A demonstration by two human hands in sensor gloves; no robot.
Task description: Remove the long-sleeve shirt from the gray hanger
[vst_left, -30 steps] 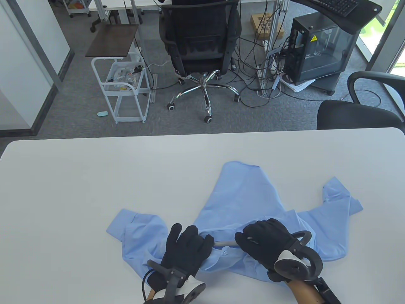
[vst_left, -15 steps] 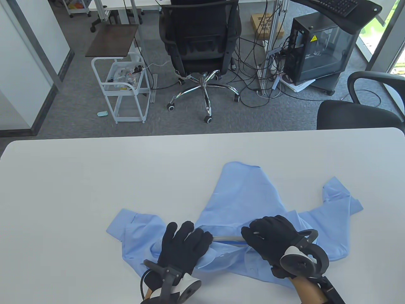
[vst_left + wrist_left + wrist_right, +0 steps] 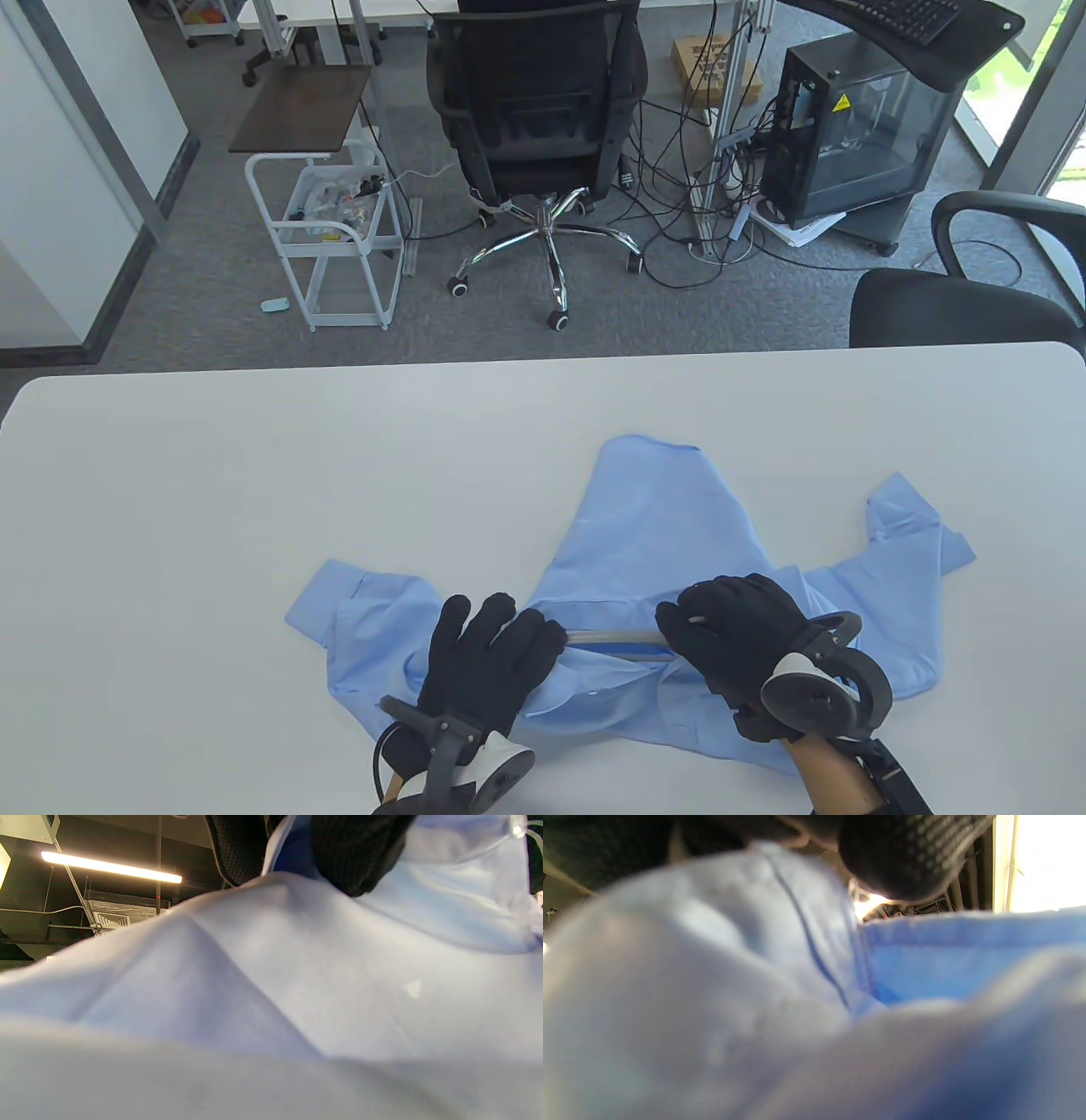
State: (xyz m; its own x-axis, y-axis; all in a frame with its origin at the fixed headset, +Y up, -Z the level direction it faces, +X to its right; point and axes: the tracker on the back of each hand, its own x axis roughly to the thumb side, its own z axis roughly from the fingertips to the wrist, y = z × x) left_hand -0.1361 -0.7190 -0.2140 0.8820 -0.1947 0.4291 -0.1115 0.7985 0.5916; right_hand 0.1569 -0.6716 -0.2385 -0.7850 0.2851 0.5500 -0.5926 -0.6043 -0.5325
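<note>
A light blue long-sleeve shirt (image 3: 662, 526) lies spread on the white table (image 3: 254, 475), collar toward me. A short stretch of the gray hanger (image 3: 615, 637) shows between my hands at the collar; the rest is hidden inside the shirt. My left hand (image 3: 488, 658) rests flat on the left shoulder and collar of the shirt. My right hand (image 3: 730, 637) grips the shirt's collar edge and the hanger end on the right. Both wrist views are filled with blurred blue cloth (image 3: 297, 984) (image 3: 755, 984) and black glove fingertips (image 3: 356, 853) (image 3: 908, 861).
The table's far edge runs across the middle of the table view. Behind it stand a black office chair (image 3: 534, 110), a white cart (image 3: 335, 238), a computer case (image 3: 857, 136) and a second chair (image 3: 959, 306) at the right.
My hands have moved apart, the right hand sliding right with the collar. More of the gray hanger bar now shows between them. The left hand shifted slightly left.
</note>
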